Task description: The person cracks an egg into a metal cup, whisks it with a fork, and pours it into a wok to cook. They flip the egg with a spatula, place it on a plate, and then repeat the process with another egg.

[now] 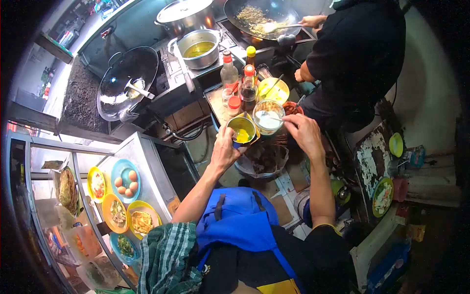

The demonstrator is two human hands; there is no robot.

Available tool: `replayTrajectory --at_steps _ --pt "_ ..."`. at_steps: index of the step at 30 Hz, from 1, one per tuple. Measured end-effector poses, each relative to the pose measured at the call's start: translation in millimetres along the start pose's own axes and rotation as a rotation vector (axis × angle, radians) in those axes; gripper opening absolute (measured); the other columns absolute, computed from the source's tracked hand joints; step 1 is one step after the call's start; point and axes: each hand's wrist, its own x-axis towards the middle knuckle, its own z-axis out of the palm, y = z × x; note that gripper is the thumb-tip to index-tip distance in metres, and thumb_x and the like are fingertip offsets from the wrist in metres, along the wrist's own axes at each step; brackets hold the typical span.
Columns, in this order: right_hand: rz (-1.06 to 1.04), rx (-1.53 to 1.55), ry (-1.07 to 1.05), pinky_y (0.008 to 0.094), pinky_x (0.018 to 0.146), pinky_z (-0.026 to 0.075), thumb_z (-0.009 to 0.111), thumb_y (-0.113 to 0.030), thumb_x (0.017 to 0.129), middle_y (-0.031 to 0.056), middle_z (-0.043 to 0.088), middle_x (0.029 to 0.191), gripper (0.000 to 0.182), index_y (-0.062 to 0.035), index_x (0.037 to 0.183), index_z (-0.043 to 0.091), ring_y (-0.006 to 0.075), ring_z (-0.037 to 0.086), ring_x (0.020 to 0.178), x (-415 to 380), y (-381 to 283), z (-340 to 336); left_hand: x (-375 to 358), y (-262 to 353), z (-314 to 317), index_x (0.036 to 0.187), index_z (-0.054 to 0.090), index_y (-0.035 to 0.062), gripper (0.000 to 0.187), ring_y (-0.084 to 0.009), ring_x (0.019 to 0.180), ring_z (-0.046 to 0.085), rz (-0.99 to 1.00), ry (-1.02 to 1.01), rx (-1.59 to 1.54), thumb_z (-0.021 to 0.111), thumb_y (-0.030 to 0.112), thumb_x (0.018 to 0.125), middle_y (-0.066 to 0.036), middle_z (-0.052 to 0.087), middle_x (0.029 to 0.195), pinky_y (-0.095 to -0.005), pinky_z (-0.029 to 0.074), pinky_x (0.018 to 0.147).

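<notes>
My left hand (224, 148) is wrapped round a metal cup (253, 131) with yellow liquid, perhaps egg, inside. In my right hand (306, 133) is the handle of a spoon (276, 118), pinched between the fingers. The spoon's other end lies in a clear tub (269, 128) of white powder, just right of the cup. Beyond them stand a yellow bowl (274, 91) with a spoon in it, a bowl of red paste (293, 108), a dark sauce bottle (248, 84) and a red-lidded jar (234, 104).
A co-worker in black (360, 59) stirs food in a wok (264, 17) at the back right. Another wok (128, 83) with a ladle sits at left, near a pot of oil (198, 50). Plates of food and a blue plate of eggs (126, 172) stand on the left counter.
</notes>
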Motion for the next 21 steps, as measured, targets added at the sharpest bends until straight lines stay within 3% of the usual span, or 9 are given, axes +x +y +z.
replayTrajectory --at_steps 1,3,4,9,11,13,15,16,21 --pt "0.040 0.026 -0.038 0.0420 0.072 0.050 0.070 -0.015 0.084 0.0087 0.068 0.084 0.014 -0.0115 0.097 0.074 0.0292 0.066 0.081 -1.8 -10.3 -2.1 2.0 1.0 1.0 0.094 0.044 0.0033 0.055 -0.0494 0.122 0.050 0.025 0.005 -0.034 0.088 0.019 0.066 -0.032 0.048 0.130 -0.0492 0.048 0.096" --pt "-0.125 -0.086 -0.008 0.0409 0.069 0.048 0.070 -0.013 0.084 0.0103 0.067 0.084 0.012 -0.0112 0.096 0.073 0.0306 0.066 0.081 -6.6 -15.2 8.6 5.0 -0.1 4.0 0.094 0.044 0.0031 0.056 -0.0489 0.122 0.049 0.070 0.002 -0.041 0.089 0.020 0.065 -0.032 0.048 0.130 -0.0484 0.047 0.097" --pt "-0.144 -0.161 0.008 0.0410 0.073 0.047 0.071 -0.015 0.082 0.0040 0.064 0.082 0.014 -0.0161 0.095 0.075 0.0250 0.063 0.083 -9.8 -19.3 15.4 5.2 1.6 5.2 0.097 0.044 0.0022 0.055 -0.0484 0.121 0.049 0.082 0.014 -0.059 0.087 0.016 0.065 -0.030 0.047 0.132 -0.0490 0.046 0.097" --pt "-0.268 -0.278 0.025 0.0386 0.073 0.046 0.069 -0.010 0.081 0.0001 0.060 0.085 0.020 -0.0176 0.098 0.074 0.0216 0.059 0.085 -13.4 -31.6 21.9 3.6 -0.8 6.1 0.097 0.044 0.0024 0.054 -0.0469 0.120 0.049 0.038 -0.007 -0.115 0.085 0.013 0.063 -0.028 0.048 0.132 -0.0487 0.045 0.098" --pt "-0.253 -0.283 0.113 0.0382 0.074 0.046 0.068 -0.008 0.080 0.0015 0.060 0.088 0.020 -0.0148 0.098 0.073 0.0227 0.059 0.085 -9.4 -31.3 20.4 2.1 -3.4 1.9 0.096 0.044 0.0027 0.054 -0.0444 0.112 0.052 -0.045 -0.073 -0.126 0.086 0.015 0.063 -0.025 0.051 0.125 -0.0477 0.046 0.092" --pt "-0.173 -0.345 0.143 0.0389 0.076 0.046 0.068 -0.008 0.080 0.0030 0.060 0.092 0.020 -0.0127 0.099 0.072 0.0240 0.060 0.087 -5.8 -38.9 11.2 -0.2 -8.1 3.0 0.097 0.044 0.0032 0.055 -0.0439 0.108 0.052 0.070 0.081 -0.153 0.086 0.016 0.063 -0.024 0.052 0.121 -0.0474 0.046 0.090" --pt "-0.121 -0.437 0.097 0.0398 0.078 0.046 0.069 -0.009 0.080 0.0037 0.060 0.093 0.022 -0.0124 0.102 0.071 0.0254 0.060 0.089 -0.8 -27.8 13.8 -8.4 -15.5 -2.3 0.098 0.044 0.0036 0.054 -0.0456 0.112 0.051 0.045 0.091 -0.137 0.086 0.016 0.065 -0.025 0.051 0.126 -0.0473 0.046 0.093" --pt "-0.110 -0.488 0.024 0.0399 0.079 0.045 0.069 -0.010 0.081 0.0041 0.061 0.093 0.023 -0.0122 0.103 0.070 0.0259 0.060 0.090 1.4 -16.1 19.2 -14.2 -21.5 -2.5 0.095 0.043 0.0043 0.054 -0.0438 0.128 0.046 0.041 0.118 -0.167 0.087 0.012 0.065 -0.026 0.049 0.136 -0.0459 0.040 0.105" --pt "-0.237 -0.578 -0.104 0.0406 0.077 0.046 0.070 -0.010 0.081 0.0055 0.064 0.097 0.027 -0.0117 0.108 0.069 0.0278 0.062 0.091 15.8 10.9 57.0 -35.7 -21.0 -40.3 0.093 0.043 0.0050 0.053 -0.0448 0.127 0.047 0.029 0.178 -0.158 0.087 0.012 0.065 -0.027 0.050 0.134 -0.0470 0.041 0.103"
